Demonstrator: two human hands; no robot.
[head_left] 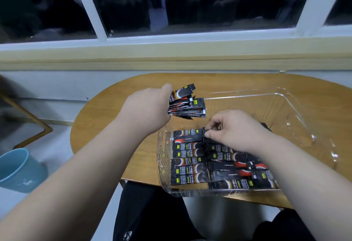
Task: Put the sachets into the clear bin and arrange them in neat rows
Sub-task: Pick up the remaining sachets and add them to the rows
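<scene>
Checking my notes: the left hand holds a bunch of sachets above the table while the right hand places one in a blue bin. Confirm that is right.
Not quite. The head view shows the right hand placing a sachet in the clear bin, not a blue one. The left hand does hold the bunch of sachets.

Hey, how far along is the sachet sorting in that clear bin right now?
Partly done. Rows of sachets already lie flat side by side in the near part of the clear bin. The right hand is setting one more at the far end of those rows. Left to do: the left hand holds a bundle of sachets above the table, and the far part of the bin has none yet.
</scene>
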